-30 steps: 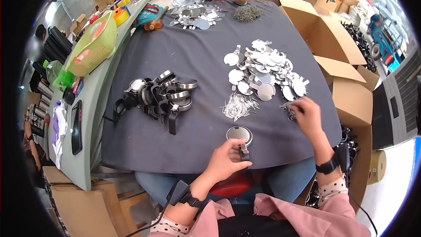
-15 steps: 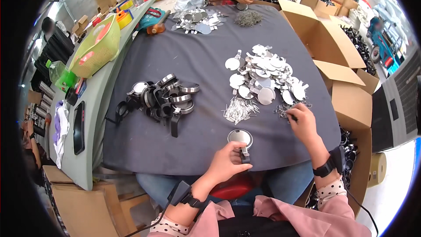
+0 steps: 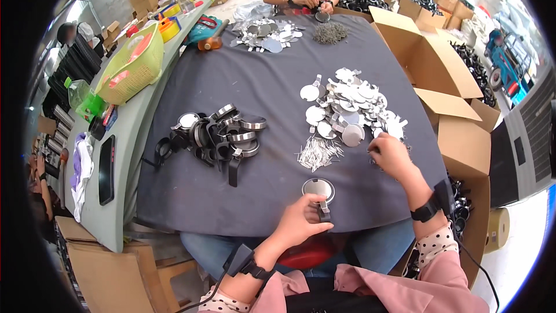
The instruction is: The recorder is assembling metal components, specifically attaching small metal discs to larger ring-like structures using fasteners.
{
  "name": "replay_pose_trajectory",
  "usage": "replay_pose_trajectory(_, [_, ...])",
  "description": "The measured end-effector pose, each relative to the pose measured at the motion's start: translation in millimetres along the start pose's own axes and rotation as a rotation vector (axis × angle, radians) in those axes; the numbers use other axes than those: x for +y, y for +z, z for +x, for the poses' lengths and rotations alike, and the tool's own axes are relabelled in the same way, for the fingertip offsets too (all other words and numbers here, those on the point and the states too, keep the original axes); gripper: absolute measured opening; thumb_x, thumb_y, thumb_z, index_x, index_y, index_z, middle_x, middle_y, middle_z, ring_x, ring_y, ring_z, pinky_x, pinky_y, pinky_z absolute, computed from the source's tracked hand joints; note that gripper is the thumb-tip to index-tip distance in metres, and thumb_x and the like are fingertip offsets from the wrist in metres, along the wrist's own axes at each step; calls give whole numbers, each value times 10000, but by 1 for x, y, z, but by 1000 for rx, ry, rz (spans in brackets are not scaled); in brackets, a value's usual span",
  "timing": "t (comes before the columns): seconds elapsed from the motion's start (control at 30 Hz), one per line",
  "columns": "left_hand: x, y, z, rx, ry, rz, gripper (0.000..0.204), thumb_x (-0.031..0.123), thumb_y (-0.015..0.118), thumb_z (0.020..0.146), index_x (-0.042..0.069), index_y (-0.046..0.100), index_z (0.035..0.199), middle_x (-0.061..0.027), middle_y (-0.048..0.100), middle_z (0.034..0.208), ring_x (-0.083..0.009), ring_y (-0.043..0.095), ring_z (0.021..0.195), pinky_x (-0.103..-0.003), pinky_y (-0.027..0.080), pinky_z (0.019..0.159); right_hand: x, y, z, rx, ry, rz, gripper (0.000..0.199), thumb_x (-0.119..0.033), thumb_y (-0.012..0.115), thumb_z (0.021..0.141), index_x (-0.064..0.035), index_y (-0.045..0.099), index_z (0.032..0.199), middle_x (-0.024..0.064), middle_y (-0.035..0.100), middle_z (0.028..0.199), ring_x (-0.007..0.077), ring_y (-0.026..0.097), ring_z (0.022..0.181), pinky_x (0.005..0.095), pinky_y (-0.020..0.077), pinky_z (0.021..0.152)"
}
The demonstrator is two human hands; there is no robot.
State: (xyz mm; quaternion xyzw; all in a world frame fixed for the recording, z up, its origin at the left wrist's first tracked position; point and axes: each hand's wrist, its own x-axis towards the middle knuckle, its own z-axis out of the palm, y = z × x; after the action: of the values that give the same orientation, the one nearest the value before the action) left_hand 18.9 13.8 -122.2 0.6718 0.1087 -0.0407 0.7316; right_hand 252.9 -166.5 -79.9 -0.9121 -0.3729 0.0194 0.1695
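- Worktop (image 3: pixel 266 98) draped in dark grey cloth; parts sorted into separate heaps, likely so that each kind stays within easy reach.
- Left hand (image 3: pixel 301 223) closed around the stem of a small round metal disc (image 3: pixel 318 187), thumb and fingers pinching the dark tab at its lower edge. Disc sits at the near edge of the worktop, flat face up, close to the body, probably to keep it steady.
- Left forearm enters from the lower edge, wrist bent upward, a black strap on the wrist.
- Right hand (image 3: pixel 391 156) reaches forward and right, fingers curled down onto small bits at the edge of the pile of silver discs (image 3: pixel 347 110). Cannot tell whether it has anything pinched.
- Right forearm angled outward, dark band on the wrist, pink sleeve behind it.
- Heap of thin metal pins (image 3: pixel 317 153) lies between the two hands, just beside the disc pile.
- Cluster of black and silver rings (image 3: pixel 223 136) sits to the left, well apart from both hands.
- Open cardboard box (image 3: pixel 457 133) stands against the right side of the worktop.
- Another person's hands (image 3: pixel 315 3) work at the far end, with their own piles of discs and pins.
- Yellow-green basket (image 3: pixel 130 64) on the pale side table at left.
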Motion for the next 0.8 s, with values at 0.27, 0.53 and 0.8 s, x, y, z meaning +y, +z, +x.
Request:
replay_pose_trajectory(0.27, [8, 2, 1, -18, -18, 12, 621, -15, 793, 710, 48, 482, 1245, -129, 608, 1079, -195, 648, 990, -313, 551, 846, 25, -22, -6, 115, 169, 426, 101, -60, 677, 728, 17, 640, 782, 84, 601, 635, 159, 561, 606, 305, 464, 600])
replay_pose_trajectory(0.53, [6, 1, -2, -3, -9, 43, 619, -13, 794, 708, 47, 486, 1242, -143, 621, 1079, -197, 650, 986, -315, 549, 845, 44, -12, -15, 184, 304, 578, 140, -70, 722, 699, 39, 673, 772, 49, 619, 656, 116, 559, 597, 258, 432, 560])
replay_pose_trajectory(0.8, [6, 1, 1, -4, 3, 54, 615, -21, 794, 705, 23, 485, 1235, -137, 617, 1078, -201, 648, 990, -319, 551, 852, 21, -34, -32, 39, 331, 1526, 82, -17, 587, 843, -41, 512, 868, 132, 628, 834, 65, 404, 464, 207, 319, 431])
